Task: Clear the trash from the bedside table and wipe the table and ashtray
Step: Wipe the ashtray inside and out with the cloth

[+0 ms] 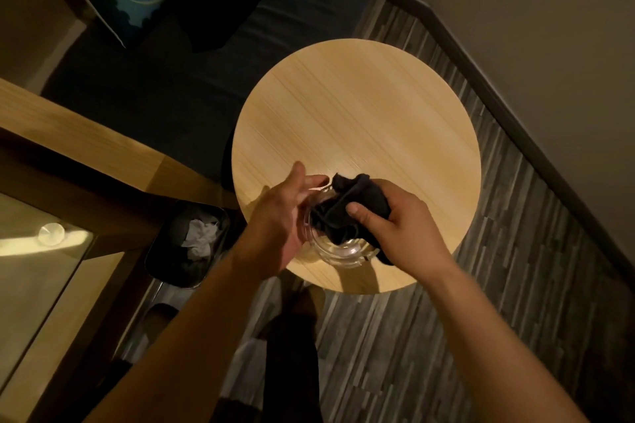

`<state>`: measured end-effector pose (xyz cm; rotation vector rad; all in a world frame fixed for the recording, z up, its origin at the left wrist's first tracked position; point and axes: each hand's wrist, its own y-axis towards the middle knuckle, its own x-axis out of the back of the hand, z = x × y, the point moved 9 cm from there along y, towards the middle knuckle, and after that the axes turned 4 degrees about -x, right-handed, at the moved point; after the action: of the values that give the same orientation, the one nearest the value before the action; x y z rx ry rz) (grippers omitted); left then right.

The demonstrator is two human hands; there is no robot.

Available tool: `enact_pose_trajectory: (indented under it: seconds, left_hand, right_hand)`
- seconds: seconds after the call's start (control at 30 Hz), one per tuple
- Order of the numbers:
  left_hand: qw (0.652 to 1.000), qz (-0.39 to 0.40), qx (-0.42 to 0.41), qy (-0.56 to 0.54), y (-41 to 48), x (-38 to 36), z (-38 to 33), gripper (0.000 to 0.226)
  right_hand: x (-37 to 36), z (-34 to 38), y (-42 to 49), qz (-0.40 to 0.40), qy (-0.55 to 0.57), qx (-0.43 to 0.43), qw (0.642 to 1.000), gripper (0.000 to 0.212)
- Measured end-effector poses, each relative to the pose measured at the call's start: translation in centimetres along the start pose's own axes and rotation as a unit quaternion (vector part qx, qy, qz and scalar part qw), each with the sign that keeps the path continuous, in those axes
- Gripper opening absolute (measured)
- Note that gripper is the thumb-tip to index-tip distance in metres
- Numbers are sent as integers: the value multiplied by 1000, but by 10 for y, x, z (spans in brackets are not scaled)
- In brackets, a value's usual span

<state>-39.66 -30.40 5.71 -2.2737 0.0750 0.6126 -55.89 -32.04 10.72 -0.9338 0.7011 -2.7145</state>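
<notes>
A clear glass ashtray (338,251) is held over the near edge of the round light-wood bedside table (360,120). My left hand (278,220) cups its left side, fingers spread around the rim. My right hand (395,223) grips a dark cloth (347,206), bunched up and pressed into the ashtray's bowl. The cloth covers most of the ashtray's inside. The tabletop around my hands is bare wood.
A dark bin (189,244) with crumpled white paper in it stands on the floor left of the table. A wooden bed frame or counter (68,134) runs along the left. Striped grey carpet (498,285) and a dark skirting board lie to the right.
</notes>
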Motion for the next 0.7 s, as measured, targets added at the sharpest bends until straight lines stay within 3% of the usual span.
enact_pose_trajectory:
  seconds: [0.07,0.13,0.3,0.5,0.6,0.7]
  left_hand:
    - [998,1,4,57,5,-3,-4,42]
    - [994,-25,-32,97,10,-6,-8,38]
    - [987,-77,-110,91,7,-5,-12,33]
    - [976,-157,-152,2,-13,-13,9,27]
    - [980,-143,-128,-46,-15,-14,20,32]
    - [995,-87,-34,-25,-3,-8,13,45]
  right_hand:
    - [-2,6,6,48,-41,27,998,31]
    - [-2,8,7,27,-36,30,999,31]
    - [0,-7,-10,-122,52,-20,991,15]
    - [-19,-32,-42,-265,197,-129,935,26]
    - [-20,-36,-42,-252,184,-146,939,25]
    - [-8,-26,-26,-150,94,-85,981,13]
